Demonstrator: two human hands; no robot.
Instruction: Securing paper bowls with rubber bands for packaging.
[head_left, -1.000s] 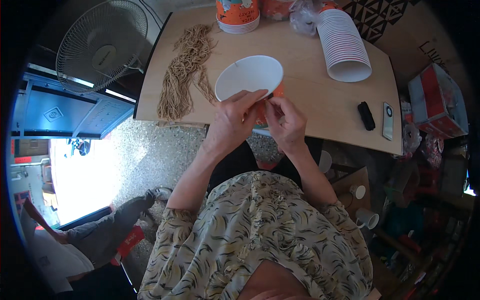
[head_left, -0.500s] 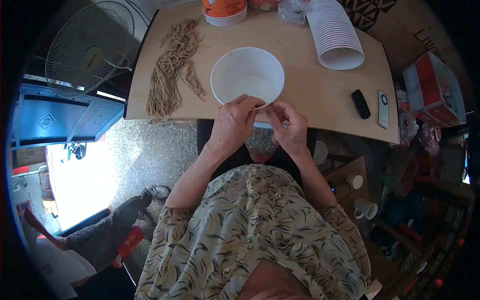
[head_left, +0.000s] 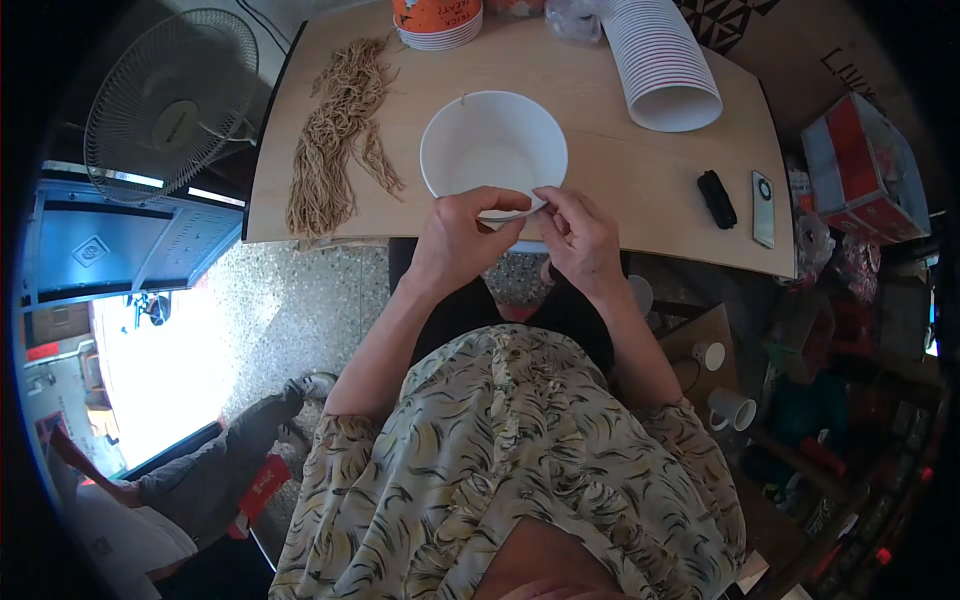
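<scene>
A white paper bucket [head_left: 490,140] stands mouth up near the table's front edge, with a short bit of tan cord [head_left: 463,99] at its far rim. At the near rim my left hand [head_left: 462,235] is closed, index finger over the edge and thumb below. My right hand [head_left: 582,240] pinches the same rim just to the right, the fingertips of both hands nearly meeting. Whether a cord lies between the fingertips is too small to tell. Left of the bucket lies a loose bundle of tan cords [head_left: 335,140].
A long nested stack of white buckets [head_left: 665,70] lies on its side at the back right, near orange printed buckets [head_left: 437,22] and a plastic bag [head_left: 574,20]. A black case [head_left: 716,200] and a phone [head_left: 763,209] lie at right. A fan [head_left: 175,110] stands left; a person [head_left: 200,470] sits lower left.
My fingers have shifted at the near rim: the left thumb has come down away from the index finger, and the right fingertips have risen onto the edge. The bucket stays in place.
</scene>
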